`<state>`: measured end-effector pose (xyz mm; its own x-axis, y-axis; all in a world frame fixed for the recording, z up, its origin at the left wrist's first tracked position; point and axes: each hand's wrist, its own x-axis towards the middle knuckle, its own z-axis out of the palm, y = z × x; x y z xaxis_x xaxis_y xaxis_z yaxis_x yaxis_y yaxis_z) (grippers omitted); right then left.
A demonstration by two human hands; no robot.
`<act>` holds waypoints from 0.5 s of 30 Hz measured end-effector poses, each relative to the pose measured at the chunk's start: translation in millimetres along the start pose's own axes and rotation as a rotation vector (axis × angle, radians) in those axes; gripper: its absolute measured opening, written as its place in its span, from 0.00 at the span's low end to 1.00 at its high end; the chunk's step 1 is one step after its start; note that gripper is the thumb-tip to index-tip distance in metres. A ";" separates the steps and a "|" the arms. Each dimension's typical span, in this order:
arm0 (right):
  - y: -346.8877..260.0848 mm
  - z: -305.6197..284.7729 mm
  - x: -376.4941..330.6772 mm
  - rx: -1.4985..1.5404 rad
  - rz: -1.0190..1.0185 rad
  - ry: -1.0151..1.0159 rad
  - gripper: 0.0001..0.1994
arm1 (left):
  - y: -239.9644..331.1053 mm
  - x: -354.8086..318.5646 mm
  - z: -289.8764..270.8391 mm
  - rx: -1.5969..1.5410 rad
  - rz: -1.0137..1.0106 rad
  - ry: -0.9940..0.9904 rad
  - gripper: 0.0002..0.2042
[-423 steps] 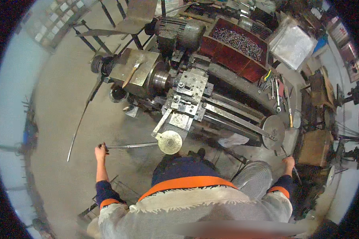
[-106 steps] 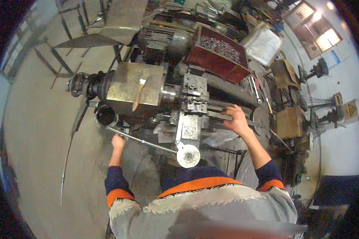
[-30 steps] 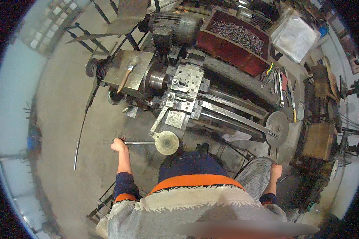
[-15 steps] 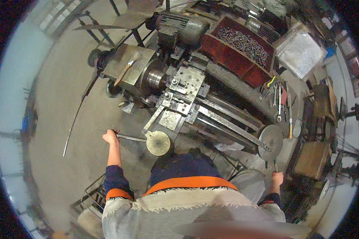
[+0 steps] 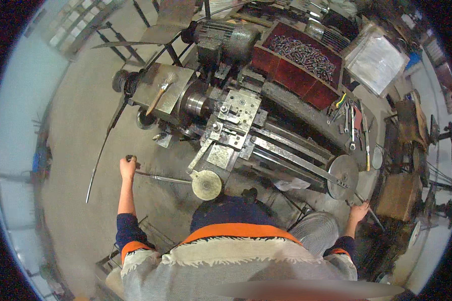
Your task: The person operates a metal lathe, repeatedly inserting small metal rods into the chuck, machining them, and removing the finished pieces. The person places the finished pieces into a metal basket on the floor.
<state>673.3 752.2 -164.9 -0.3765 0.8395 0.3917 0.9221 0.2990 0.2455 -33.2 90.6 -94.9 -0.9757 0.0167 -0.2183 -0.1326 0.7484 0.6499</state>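
Note:
A small metal lathe (image 5: 236, 115) stands in front of me, with a shiny round chuck (image 5: 196, 104) at its left. My left hand (image 5: 127, 168) is closed at the outer end of a metal lever (image 5: 163, 178), which runs to a brass-coloured disc (image 5: 206, 185) at the near side of the tool carriage. My fingers partly hide that end. At the right end of the bed is a grey disc (image 5: 342, 175) with a thin rod handle (image 5: 375, 219). My right hand (image 5: 358, 212) grips this rod, whose tip sticks out past my fingers.
A brush (image 5: 159, 95) lies on the headstock. Behind the bed stand a motor (image 5: 226, 40) and a red bin (image 5: 291, 75) of small metal parts. Wrenches (image 5: 353, 123) lie at the right. A long thin rod (image 5: 98, 165) juts toward me at the left. A round stool seat (image 5: 316, 233) is near my right side.
My left hand has moved outward to the left. My right hand has moved slightly right and up, and the rod handle now slants farther right. The whole view has shifted a little.

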 end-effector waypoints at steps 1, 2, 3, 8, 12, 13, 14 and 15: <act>-17.3 -10.0 -11.3 0.064 0.133 -0.029 0.27 | 14.3 9.0 4.5 -0.057 0.077 0.012 0.12; -34.2 -22.8 -24.4 0.111 0.235 -0.178 0.28 | 29.8 15.0 11.8 -0.002 0.089 -0.052 0.10; -49.5 -37.4 -35.0 0.160 0.339 -0.320 0.28 | 40.5 22.7 20.1 0.306 0.177 -0.048 0.11; -120.5 -107.2 -108.0 0.263 0.395 -0.653 0.24 | -17.3 109.8 88.9 0.702 0.353 -0.156 0.16; -137.1 -143.3 -147.4 0.246 0.423 -0.786 0.17 | -36.5 142.1 137.3 0.839 0.457 -0.298 0.13; -139.3 -153.1 -155.9 0.251 0.434 -0.820 0.16 | -37.2 149.7 146.6 0.885 0.471 -0.369 0.13; -128.8 -149.1 -173.7 0.259 0.332 -0.737 0.14 | -40.2 150.5 159.4 0.844 0.420 -0.305 0.12; -129.1 -150.6 -181.2 0.249 0.396 -0.765 0.14 | -41.6 144.0 171.7 0.799 0.360 -0.237 0.12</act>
<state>609.1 493.2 -134.0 0.0533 0.9482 -0.3131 0.9980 -0.0614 -0.0159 -138.3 175.7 -278.4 -0.8617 0.4086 -0.3010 0.4201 0.9070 0.0285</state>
